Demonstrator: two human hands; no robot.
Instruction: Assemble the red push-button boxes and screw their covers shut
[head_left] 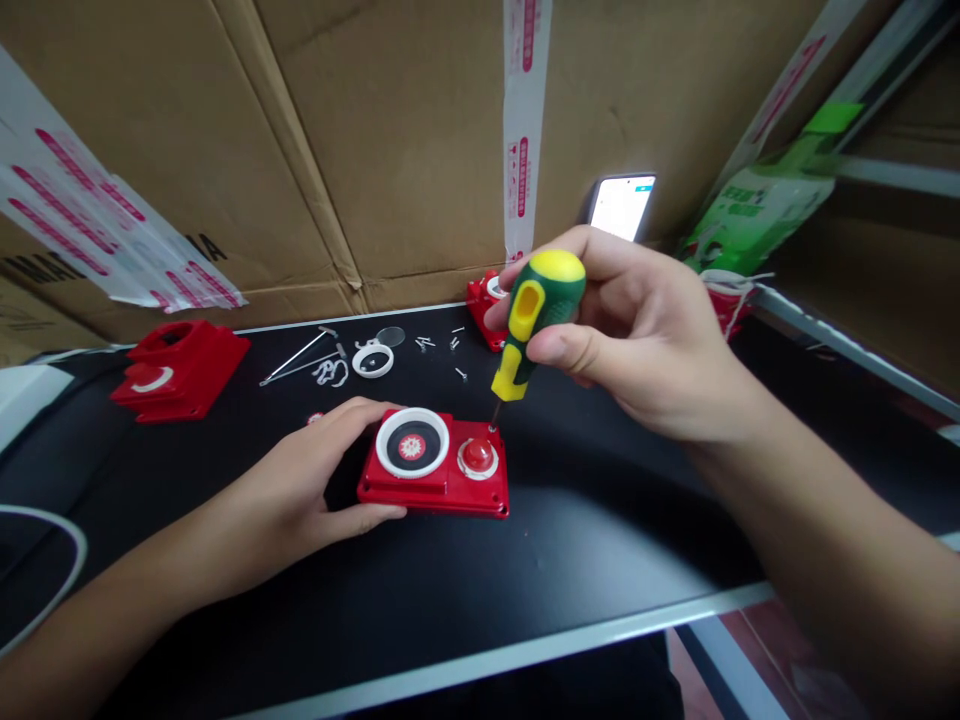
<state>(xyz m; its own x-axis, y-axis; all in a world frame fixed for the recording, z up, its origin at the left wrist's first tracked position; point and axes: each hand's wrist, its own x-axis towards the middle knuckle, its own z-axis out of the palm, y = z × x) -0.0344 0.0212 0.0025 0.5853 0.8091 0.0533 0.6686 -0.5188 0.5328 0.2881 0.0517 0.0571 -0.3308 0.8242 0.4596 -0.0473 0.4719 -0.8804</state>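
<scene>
Both hands curled in grip: left low, right raised.

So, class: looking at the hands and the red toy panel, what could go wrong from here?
1. The screwdriver tip sits at the red panel corner; held high by the right hand, it might slip off.
2. The left hand steadies only one end, so the panel may pivot.
3. The loose screws behind could get knocked away.

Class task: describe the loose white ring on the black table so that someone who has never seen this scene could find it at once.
Start at the black table below the cardboard wall, and look behind the red toy panel that the left hand steadies. The white ring lies flat among small screws and metal rods. Unlike the panel's fitted ring, it lies loose and is smaller.
</scene>
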